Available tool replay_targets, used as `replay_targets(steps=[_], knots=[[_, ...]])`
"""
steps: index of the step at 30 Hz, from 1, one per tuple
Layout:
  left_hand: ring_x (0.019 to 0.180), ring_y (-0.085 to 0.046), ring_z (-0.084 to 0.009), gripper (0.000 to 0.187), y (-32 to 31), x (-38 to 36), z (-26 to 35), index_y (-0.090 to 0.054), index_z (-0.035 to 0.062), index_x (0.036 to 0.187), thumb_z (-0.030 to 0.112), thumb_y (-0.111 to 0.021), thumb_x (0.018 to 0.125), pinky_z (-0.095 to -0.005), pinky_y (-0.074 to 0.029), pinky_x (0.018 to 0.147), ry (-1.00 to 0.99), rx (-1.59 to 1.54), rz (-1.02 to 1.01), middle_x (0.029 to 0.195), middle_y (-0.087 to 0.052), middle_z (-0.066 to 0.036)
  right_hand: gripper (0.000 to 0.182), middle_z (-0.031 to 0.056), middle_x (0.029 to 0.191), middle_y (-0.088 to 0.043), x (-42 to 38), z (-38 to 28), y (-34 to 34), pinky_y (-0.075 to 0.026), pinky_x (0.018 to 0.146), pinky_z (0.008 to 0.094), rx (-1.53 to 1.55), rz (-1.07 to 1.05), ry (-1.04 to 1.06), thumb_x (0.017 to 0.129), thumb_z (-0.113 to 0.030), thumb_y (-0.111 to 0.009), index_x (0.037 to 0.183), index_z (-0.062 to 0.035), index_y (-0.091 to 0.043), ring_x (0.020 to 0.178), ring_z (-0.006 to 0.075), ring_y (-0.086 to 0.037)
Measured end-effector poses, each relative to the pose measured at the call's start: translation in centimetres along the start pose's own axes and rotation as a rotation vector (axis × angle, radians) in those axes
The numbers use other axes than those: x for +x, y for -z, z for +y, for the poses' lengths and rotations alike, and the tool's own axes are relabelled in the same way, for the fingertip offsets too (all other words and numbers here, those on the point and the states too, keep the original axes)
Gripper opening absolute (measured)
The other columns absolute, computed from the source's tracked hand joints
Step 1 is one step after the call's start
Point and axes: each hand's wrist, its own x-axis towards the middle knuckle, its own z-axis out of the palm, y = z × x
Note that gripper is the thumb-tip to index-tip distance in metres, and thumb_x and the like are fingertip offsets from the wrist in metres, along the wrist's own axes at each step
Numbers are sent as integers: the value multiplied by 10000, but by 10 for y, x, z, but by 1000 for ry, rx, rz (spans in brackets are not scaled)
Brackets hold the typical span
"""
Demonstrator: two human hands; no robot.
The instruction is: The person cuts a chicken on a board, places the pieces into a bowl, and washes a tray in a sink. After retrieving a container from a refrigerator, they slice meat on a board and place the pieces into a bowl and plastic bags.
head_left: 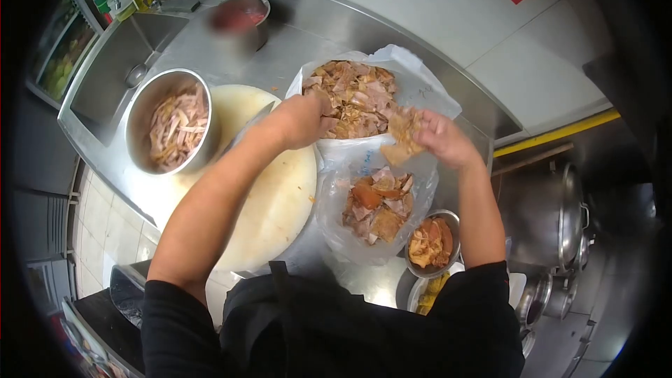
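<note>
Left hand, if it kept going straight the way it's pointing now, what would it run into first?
The left hand would first meet the meat pieces in the far plastic bag. Its fingertips seem to be at them already, though depth is unclear.

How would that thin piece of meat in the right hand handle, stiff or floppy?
The piece of meat is probably floppy, as it looks thin and uneven. It seems light, since the right hand holds it by the fingers. Its ragged edges suggest it might tear.
</note>
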Motion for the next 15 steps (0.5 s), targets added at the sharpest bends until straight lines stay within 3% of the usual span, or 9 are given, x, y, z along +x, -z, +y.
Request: replay_targets(steps=[3, 6, 7, 10, 11, 15], knots=[[892, -653, -385, 257, -13, -6, -3, -636, 33, 1025, 262, -599, 913, -468, -498, 818, -33, 28, 9, 899, -681, -216, 463, 82, 1146, -653, -24, 10, -13, -505, 914, 316, -225, -60, -36, 876, -64, -608, 1324, -5, -505, 1024, 179, -634], [888, -651, -375, 211, -21, -12, 2, -629, 47, 1009, 230, -611, 906, -466, -502, 803, -31, 111, 5, 916, -679, -198, 412, 108, 1146, -657, -50, -7, -36, -490, 941, 323, -682, -178, -46, 845, -28, -636, 1250, -13, -569, 1034, 193, -626], [898, -651, -370, 195, -24, -16, 5, -628, 50, 1002, 219, -612, 905, -464, -504, 804, -20, 147, -11, 939, -680, -191, 377, 135, 1156, -659, -57, -11, -41, -492, 945, 336, -582, -229, -73, 816, -36, -665, 1189, -28, -617, 1048, 229, -634], [944, -642, -353, 183, -43, -26, 7, -627, 49, 1008, 189, -614, 891, -454, -512, 818, -175, 227, 87, 1028, -669, -157, 391, 115, 1184, -659, -48, 1, -24, -483, 917, 348, -794, 19, 200, 823, -77, -686, 1209, -60, -627, 1071, 235, -621], [972, -636, -340, 196, -49, -26, 8, -623, 48, 1031, 180, -606, 888, -448, -510, 835, -198, 266, 69, 1057, -662, -141, 312, 138, 1110, -685, -42, -14, -25, -499, 886, 359, -800, 91, 143, 846, -87, -661, 1156, -48, -651, 1037, 248, -645], [1069, -611, -283, 267, -75, -22, 9, -601, 49, 1125, 148, -566, 880, -430, -489, 881, -244, 460, 115, 1114, -644, -92, 248, 164, 1003, -699, -3, -30, -32, -504, 850, 362, -819, -16, 105, 875, -164, -626, 1078, -29, -670, 959, 299, -660]])
